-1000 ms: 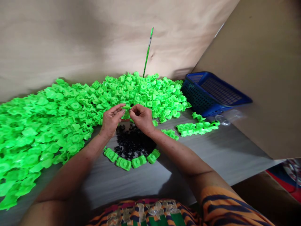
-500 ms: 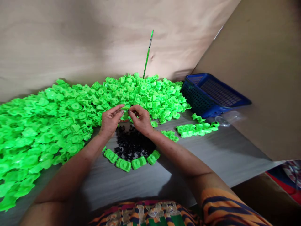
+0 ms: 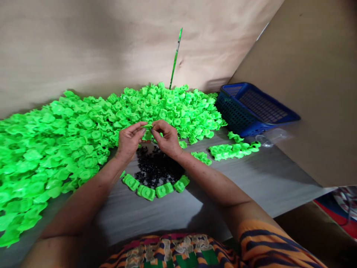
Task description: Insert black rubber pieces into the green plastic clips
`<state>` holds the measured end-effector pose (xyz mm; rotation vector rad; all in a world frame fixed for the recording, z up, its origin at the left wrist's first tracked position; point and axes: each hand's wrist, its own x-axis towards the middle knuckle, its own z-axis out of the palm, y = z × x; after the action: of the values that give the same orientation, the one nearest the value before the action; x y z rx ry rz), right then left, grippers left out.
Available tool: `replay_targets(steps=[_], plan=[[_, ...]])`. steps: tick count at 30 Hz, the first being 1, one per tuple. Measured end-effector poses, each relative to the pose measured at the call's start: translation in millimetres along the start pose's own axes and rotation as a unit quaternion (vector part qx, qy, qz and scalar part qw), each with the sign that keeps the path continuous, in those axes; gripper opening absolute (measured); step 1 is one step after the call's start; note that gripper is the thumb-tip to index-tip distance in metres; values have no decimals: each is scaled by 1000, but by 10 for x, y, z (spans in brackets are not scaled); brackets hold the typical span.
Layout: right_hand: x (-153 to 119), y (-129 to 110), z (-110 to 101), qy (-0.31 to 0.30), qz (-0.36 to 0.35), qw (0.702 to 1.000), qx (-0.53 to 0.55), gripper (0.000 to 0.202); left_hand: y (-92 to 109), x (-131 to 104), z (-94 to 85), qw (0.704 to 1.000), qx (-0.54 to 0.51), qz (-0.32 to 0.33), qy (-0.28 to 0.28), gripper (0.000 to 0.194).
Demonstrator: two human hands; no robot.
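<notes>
Work is part-way, judging by the layout: a big heap of green pieces spreads over the back and left of the bench, while only a few pieces lie set out apart from it. Four green pieces sit in a curve on your near side of the loose black parts, with a bit of another showing by your left forearm. Off to the right, a small green cluster and a longer green row lie near the blue basket; whether these are finished, cannot tell. One green piece is in hand, raised above the far edge of the black parts. Fingers of your left hand are clamped on its left side; fingers of your right hand pinch its right edge, any black part between them too small to make out. Against the earlier frames, little differs: both hands sit slightly farther left, the view tilts a touch, and the curve keeps its four pieces.
</notes>
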<state>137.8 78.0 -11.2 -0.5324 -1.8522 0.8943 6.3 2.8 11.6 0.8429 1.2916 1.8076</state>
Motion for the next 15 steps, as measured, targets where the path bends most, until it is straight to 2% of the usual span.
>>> replay_targets(steps=[9,15], plan=[[-1,32,17,7,-22,999,-35,21,-15,-8,6,1000,3,-1,-4,45],[125,66,-123,-47,29,997,-44,17,-1,117,-70,1000,-19,6,-17,43]])
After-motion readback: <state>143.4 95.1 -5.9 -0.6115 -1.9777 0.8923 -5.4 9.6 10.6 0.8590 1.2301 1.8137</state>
